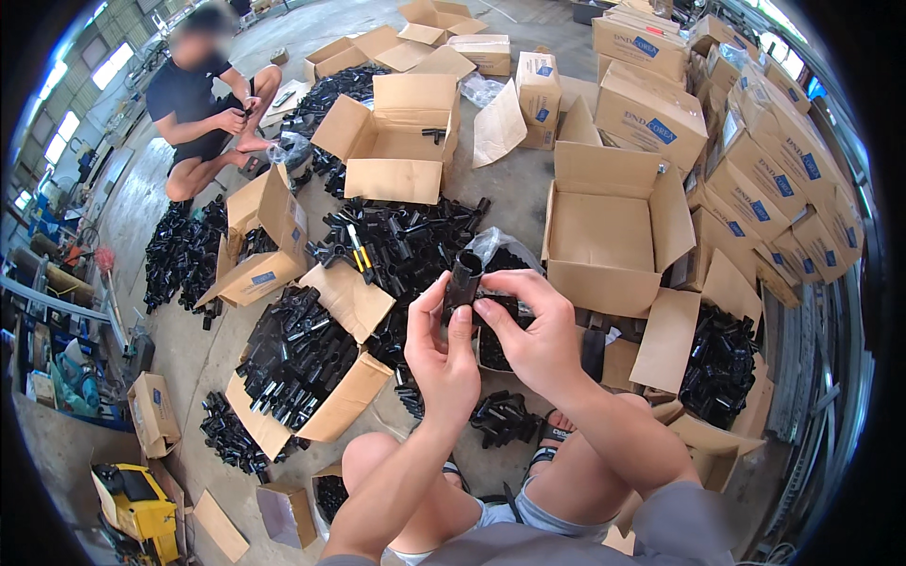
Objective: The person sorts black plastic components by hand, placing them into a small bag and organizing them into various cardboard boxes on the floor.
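Note:
Between both hands, in front of me, I hold a short black tubular fitting (463, 277) upright, its open round end facing up. My left hand (440, 355) grips it from the left, thumb and fingers closed on its side. From the right, my right hand (534, 332) pinches the same piece with thumb and fingers. Part of the fitting's lower end is hidden by my thumbs. Just beyond my hands lies a heap of similar black fittings (415, 231), with a yellow-and-black tool (360, 251) on top.
An open carton (599, 222) stands ahead right; another (401, 137) holds a few black pieces. A tilted carton full of fittings (302, 354) sits left, another (717, 363) right. Stacked cartons (774, 170) rise at far right. A person (203, 108) crouches at far left.

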`<state>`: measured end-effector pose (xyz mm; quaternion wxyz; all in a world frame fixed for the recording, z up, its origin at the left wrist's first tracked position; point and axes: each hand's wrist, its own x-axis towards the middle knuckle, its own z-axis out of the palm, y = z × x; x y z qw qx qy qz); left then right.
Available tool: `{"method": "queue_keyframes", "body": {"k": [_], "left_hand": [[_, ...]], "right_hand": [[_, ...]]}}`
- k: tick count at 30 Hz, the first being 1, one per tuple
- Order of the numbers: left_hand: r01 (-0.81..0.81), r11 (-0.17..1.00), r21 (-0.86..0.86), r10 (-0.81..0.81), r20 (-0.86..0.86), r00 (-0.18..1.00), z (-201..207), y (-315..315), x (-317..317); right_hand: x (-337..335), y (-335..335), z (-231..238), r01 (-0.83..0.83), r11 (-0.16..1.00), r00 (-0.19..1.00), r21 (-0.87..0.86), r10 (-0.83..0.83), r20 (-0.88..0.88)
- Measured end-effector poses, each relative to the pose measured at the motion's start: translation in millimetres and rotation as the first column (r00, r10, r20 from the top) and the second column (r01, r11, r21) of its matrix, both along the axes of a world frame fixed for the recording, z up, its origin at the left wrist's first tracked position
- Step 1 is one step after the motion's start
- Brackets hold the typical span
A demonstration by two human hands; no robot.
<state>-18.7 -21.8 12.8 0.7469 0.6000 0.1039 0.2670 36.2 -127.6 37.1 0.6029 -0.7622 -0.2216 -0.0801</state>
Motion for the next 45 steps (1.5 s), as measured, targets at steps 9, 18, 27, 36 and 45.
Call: {"method": "queue_keyframes", "body": {"k": [9, 18, 27, 36, 45], "left_hand": [[-0.013, 0.999, 0.037, 0.014, -0.009, 1.000, 2, -1, -2], [-0.002, 1.000, -0.011, 0.001, -0.027, 1.000, 3, -3, -3], [0.013, 1.000, -0.019, -0.013, 0.001, 1.000, 0, 0, -2], [0.010, 0.999, 0.033, -0.010, 0.002, 1.000, -2, 4, -3], [0.070, 0.996, 0.056, -0.071, 0.010, 0.997, -6, 8, 0]], "right_hand": [[5, -4, 1, 0.009, 0.997, 0.993, -0.071, -0.001, 0.115], [6, -8, -2, -0.082, 0.994, 0.987, -0.076, 0.091, 0.130], [7, -7, 0, -0.074, 0.995, 0.984, -0.071, 0.084, 0.160], [4, -9, -2, -0.107, 0.994, 0.990, -0.024, 0.108, 0.087], [2, -11, -7, -0.169, 0.974, 0.970, 0.153, 0.192, -0.151]]}}
